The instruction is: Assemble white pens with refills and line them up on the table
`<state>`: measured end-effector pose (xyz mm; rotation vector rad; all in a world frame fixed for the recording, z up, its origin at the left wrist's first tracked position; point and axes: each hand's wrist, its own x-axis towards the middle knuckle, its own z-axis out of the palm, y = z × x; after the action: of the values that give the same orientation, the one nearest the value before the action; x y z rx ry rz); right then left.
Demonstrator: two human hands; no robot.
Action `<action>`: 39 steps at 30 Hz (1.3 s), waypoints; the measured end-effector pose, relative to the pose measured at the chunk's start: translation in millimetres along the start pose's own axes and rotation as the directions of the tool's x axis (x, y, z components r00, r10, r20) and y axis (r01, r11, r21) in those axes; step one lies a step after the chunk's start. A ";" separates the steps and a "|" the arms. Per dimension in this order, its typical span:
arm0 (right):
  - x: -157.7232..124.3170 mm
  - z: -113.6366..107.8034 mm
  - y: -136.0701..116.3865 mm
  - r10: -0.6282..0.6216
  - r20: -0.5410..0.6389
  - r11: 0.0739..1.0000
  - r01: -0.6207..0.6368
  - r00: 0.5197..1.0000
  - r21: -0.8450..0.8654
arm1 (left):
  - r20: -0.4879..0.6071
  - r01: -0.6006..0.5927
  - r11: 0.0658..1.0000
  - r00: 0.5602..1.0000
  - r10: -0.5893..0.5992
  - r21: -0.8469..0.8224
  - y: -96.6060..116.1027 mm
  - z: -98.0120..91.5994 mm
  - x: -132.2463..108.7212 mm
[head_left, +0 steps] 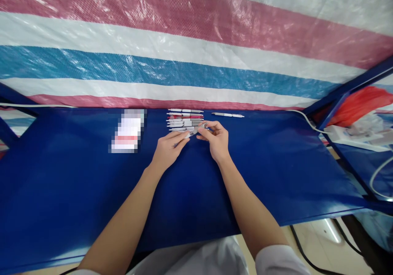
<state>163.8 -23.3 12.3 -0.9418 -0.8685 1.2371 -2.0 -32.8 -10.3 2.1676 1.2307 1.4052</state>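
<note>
Both hands meet around one white and grey pen (193, 132), held at a slant above the blue surface. My left hand (170, 147) is closed on its lower-left part, fingers pinched together. At the upper right end, my right hand (217, 139) pinches the pen between thumb and fingers. Just beyond them lies a row of several pens (184, 122), mostly white and grey with a red one (186, 117) among them; the hands partly cover the nearest ones. Another white pen (227, 115) lies by itself to the right of the row.
A pixelated pale rectangular item (128, 131) lies left of the pens. Behind the blue table (276, 176) hangs a striped plastic sheet (196, 70). At right are a white power strip (356, 138), a cable (307, 117), a red bag (362, 105) and a blue metal frame.
</note>
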 end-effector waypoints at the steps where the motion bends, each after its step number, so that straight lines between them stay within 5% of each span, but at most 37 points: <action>1: 0.1 -0.1 0.4 0.003 -0.003 1.000 -0.003 1.000 0.003 | -0.004 -0.003 1.000 1.000 0.003 -0.001 0.8 0.0 0.2; 17: 0.7 3.2 5.5 -0.010 0.003 1.000 0.010 1.000 0.028 | -0.006 0.031 0.999 0.999 -0.031 -0.013 3.7 0.3 2.2; 25: 2.5 -2.7 1.7 0.048 0.086 0.986 -0.061 0.995 0.154 | 0.201 0.309 0.937 0.940 -0.275 -0.164 7.3 -6.7 6.4; 29: 2.6 -5.5 1.5 0.083 0.086 0.979 -0.097 0.993 0.179 | 0.316 0.363 0.901 0.906 -0.281 -0.239 13.2 -10.7 8.6; 33: 4.1 -7.0 2.5 0.093 0.082 0.981 -0.105 0.992 0.160 | 0.329 0.344 0.905 0.909 -0.254 -0.250 16.7 -9.1 7.4; 39: 7.2 -7.4 4.4 0.084 0.012 0.987 -0.085 0.996 0.136 | 0.158 0.161 0.982 0.977 -0.143 -0.104 13.9 -1.4 2.3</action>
<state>170.0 -16.6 5.7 -0.8729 -0.7452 1.3551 4.2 -39.6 0.4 2.0143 1.2010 1.1975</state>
